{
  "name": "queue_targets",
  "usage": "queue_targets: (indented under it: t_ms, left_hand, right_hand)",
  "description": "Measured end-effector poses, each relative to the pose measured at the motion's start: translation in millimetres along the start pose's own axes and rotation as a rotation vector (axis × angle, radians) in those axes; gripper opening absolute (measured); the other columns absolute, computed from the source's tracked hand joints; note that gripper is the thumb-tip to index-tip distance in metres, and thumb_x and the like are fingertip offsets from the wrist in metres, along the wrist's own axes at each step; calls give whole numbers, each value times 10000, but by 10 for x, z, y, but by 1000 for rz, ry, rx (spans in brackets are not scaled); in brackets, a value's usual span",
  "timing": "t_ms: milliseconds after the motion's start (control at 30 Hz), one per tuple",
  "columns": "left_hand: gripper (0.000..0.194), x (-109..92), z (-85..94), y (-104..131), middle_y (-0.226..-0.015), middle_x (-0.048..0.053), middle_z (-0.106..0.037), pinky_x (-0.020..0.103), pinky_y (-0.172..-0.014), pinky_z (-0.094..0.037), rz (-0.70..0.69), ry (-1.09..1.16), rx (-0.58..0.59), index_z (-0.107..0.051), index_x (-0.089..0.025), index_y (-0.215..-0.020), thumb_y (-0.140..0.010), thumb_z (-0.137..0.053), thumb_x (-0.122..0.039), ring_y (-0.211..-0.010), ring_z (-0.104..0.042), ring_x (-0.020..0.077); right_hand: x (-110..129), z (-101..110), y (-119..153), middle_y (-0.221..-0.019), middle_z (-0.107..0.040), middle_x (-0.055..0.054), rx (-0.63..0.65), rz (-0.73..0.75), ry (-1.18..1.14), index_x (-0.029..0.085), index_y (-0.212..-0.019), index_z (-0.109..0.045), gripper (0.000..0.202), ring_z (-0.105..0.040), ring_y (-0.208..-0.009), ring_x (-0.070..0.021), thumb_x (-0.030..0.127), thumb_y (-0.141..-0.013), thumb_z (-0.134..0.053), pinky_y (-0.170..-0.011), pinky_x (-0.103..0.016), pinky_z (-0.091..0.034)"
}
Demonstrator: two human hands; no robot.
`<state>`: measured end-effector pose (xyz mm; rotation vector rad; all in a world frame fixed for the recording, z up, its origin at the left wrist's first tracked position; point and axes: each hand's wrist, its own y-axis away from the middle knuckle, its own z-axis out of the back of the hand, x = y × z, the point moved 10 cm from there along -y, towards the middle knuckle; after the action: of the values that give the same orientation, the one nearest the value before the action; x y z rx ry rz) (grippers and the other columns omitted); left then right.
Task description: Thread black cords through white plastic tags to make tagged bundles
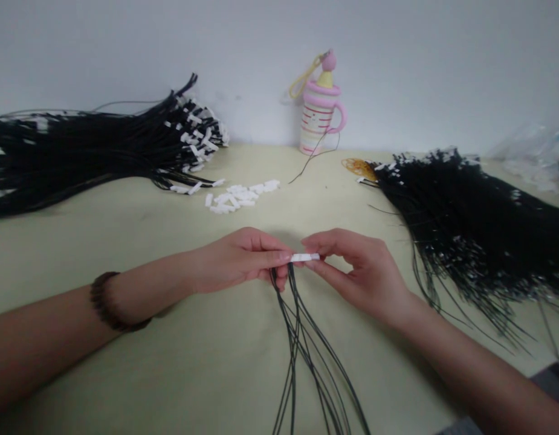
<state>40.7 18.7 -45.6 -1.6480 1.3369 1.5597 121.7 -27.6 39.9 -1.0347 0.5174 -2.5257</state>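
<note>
1. The wall [410, 42] rose plain and pale grey-blue behind the cup [315, 121], in dim light, with a few faint smudges left of it.
2. The table [125, 260] ran out under and around the cup, its surface pale yellow-green, smooth and lightly marked, meeting the wall just behind it.
3. Right of the cup, a black bundle [478, 229] of leads lay slanting toward the viewer, loose ends fanned over the tabletop.
4. Left of the cup, a black pile [102, 145] lay along the wall, its white-tipped ends facing the cup.
5. The left hand [240, 260], in front of the cup and to its left, was pinched closed on several wires [322, 356], which hung down toward the viewer.
6. The right hand [367, 266], in front of the cup and to its right, had thumb and forefinger nearly together at a connector; whether they gripped it could not be told.
7. The cup itself stood upright, pink, white and striped, with a yellow loop on top.
8. A clear bag [535, 157], blurred, sat far right of the cup.
9. White pieces [238, 196] lay heaped left of the cup and nearer the viewer.
10. The white connector [301, 257] was between the fingertips, straight in front of the cup.
</note>
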Motion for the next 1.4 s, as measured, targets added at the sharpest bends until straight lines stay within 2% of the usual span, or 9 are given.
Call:
queue_targets:
  t_ms: [267, 400, 500, 600, 867, 1167, 1267, 1333, 1400]
  left_hand:
    - [149, 11, -9, -5, -651, 22, -628, 250, -658, -461, -7, 76, -4, -690, -139, -784, -810, -550, -181, -623, -590, 108]
    - [136, -21, 55, -44, -616, 6, -620, 231, -638, -450, -49, 156, -70, -680, -132, -767, -806, -561, -186, -595, -593, 95]
    - [134, -32, 69, -59, -602, 7, -617, 231, -627, -447, -54, 182, -87, -680, -123, -772, -800, -564, -185, -582, -587, 95]
    - [154, -41, 80, -55, -607, 17, -622, 231, -624, -445, -62, 185, -97, -668, -115, -714, -800, -557, -180, -585, -574, 94]
    - [173, -28, 99, -58, -634, 30, -635, 247, -644, -444, -71, 160, -94, -668, -117, -703, -804, -552, -198, -604, -566, 99]
    - [184, -72, 124, -51, -526, 11, -577, 226, -540, -427, -89, 154, -170, -665, -115, -624, -777, -575, -162, -509, -539, 85]
    - [174, -54, 157, -41, -501, 5, -549, 226, -516, -428, -72, 197, -211, -665, -105, -621, -767, -591, -163, -485, -516, 78]
    - [157, -39, 183, -37, -483, -5, -519, 218, -493, -425, -58, 242, -235, -672, -95, -647, -765, -595, -164, -460, -483, 65]
    - [159, -28, 204, -36, -469, -8, -496, 209, -466, -416, -45, 282, -254, -666, -85, -649, -765, -588, -159, -440, -453, 57]
  right_hand:
    - [-46, -10, 7, -865, -666, -30, -40, -40, -74, 180, -992, -604, 219, -607, -750, -108, 237, -781, -611, -696, -233, -492]
    - [-250, 42, 45, -895, -608, -29, -172, -265, -237, 175, -1036, -508, 391, -589, -701, -104, 237, -692, -682, -578, -220, -477]
    - [-397, -223, 80, -634, -545, 20, 11, -494, -434, 136, -764, -544, 145, -503, -508, -62, 246, -732, -631, -458, -185, -404]
    - [-349, -518, 119, -550, -523, 33, 209, -577, -652, 113, -676, -599, 158, -461, -475, -40, 226, -784, -574, -471, -171, -389]
    - [-345, -657, 147, -591, -539, 34, 183, -601, -864, 125, -715, -625, 126, -440, -493, -36, 225, -783, -592, -489, -174, -374]
    - [-365, -567, 98, -658, -590, 5, 329, -553, -785, 112, -710, -583, 142, -454, -521, -31, 211, -810, -559, -509, -167, -380]
    - [-397, -454, 121, -599, -587, 22, 363, -615, -866, 139, -859, -596, 120, -438, -469, -31, 186, -751, -615, -435, -162, -319]
    - [-458, -221, 103, -470, -508, 70, 256, -663, -957, 172, -916, -606, 173, -376, -383, -22, 190, -745, -587, -390, -167, -260]
    - [-594, 165, 83, -361, -404, 98, 10, -694, -1015, 179, -774, -638, 207, -276, -299, 8, 233, -808, -441, -371, -177, -203]
